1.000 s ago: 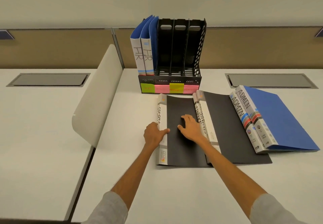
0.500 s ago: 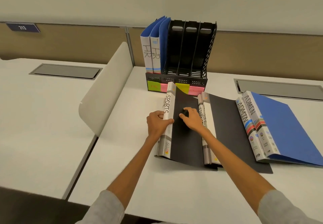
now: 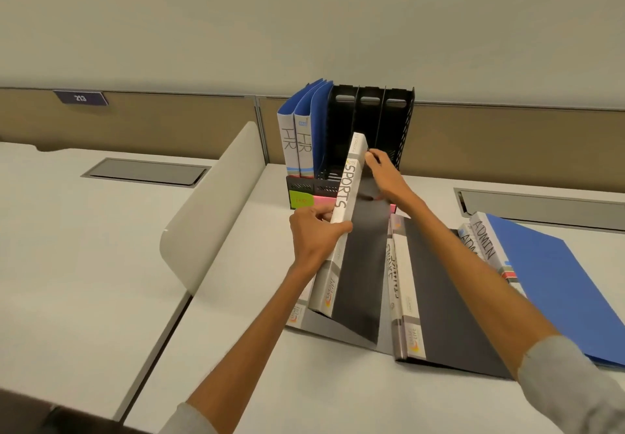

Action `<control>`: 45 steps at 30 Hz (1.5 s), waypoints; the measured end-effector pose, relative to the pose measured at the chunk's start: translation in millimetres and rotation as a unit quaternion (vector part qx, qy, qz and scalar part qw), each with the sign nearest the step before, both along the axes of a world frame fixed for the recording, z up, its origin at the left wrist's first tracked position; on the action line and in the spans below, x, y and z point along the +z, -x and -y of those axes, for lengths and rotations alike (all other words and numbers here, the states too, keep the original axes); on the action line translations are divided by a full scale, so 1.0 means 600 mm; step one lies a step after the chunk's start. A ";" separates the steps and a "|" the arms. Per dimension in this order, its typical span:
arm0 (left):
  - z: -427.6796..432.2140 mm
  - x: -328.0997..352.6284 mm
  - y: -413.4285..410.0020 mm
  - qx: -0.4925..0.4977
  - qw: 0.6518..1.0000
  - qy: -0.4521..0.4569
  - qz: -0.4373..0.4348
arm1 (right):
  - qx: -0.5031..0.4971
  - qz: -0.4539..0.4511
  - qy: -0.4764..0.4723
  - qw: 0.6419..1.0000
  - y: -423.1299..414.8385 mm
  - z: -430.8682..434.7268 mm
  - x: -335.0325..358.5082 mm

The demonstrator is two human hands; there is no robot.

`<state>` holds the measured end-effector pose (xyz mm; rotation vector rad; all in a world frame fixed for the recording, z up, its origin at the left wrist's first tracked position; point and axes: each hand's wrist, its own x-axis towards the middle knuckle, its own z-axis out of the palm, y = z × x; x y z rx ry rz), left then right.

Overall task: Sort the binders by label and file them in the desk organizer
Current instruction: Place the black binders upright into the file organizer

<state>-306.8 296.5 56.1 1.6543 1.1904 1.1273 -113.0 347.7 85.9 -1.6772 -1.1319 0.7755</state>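
The fingers (image 3: 329, 217) of the left hand (image 3: 313, 234) were curled round the white spine of the SPORTS binder (image 3: 348, 196), thumb clamped on its near face just below the lettering. The right hand (image 3: 385, 180) gripped the same binder higher up, fingertips (image 3: 371, 155) hooked at the far end of the spine and thumb laid against the black cover. Between the two hands the binder stood tilted, spine uppermost, its far end raised in front of the desk organizer (image 3: 402, 122) and its near end low over a second binder (image 3: 296, 313) lying flat beneath it. From where I stood, the organizer's left slot held two blue HR binders (image 3: 296, 142) upright, while its other three slots showed only black dividers. A green label (image 3: 301, 198) and a pink label (image 3: 323, 201) were stuck along its front lip. To the right, black binders (image 3: 439, 281) lay flat on the desk (image 3: 338, 383), and just beyond them lay the blue ADMIN binders (image 3: 548, 281). A rounded white divider (image 3: 216, 203) stood along the desk's left edge
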 end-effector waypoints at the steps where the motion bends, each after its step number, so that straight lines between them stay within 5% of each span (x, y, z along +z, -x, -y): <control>1: 0.001 0.008 0.001 -0.001 1.000 -0.011 0.001 | 0.005 -0.004 -0.012 1.000 -0.006 -0.006 0.021; 10: 0.012 0.041 -0.010 0.013 0.993 -0.109 0.033 | 0.089 0.068 -0.027 0.993 -0.021 -0.028 0.171; 19: -0.008 0.066 -0.028 0.065 0.969 -0.228 0.073 | 0.116 0.087 -0.155 0.977 0.018 -0.034 0.292; 27: -0.077 0.082 -0.060 0.074 0.960 -0.253 0.095 | 0.115 0.199 -0.295 0.927 0.058 -0.044 0.354; 36: -0.167 0.046 -0.087 0.049 0.979 -0.195 0.036 | 0.079 0.168 -0.316 0.930 0.046 -0.092 0.301; 45: -0.214 -0.023 -0.076 -0.059 0.994 -0.074 -0.049 | 0.071 0.237 -0.322 0.914 0.019 -0.143 0.281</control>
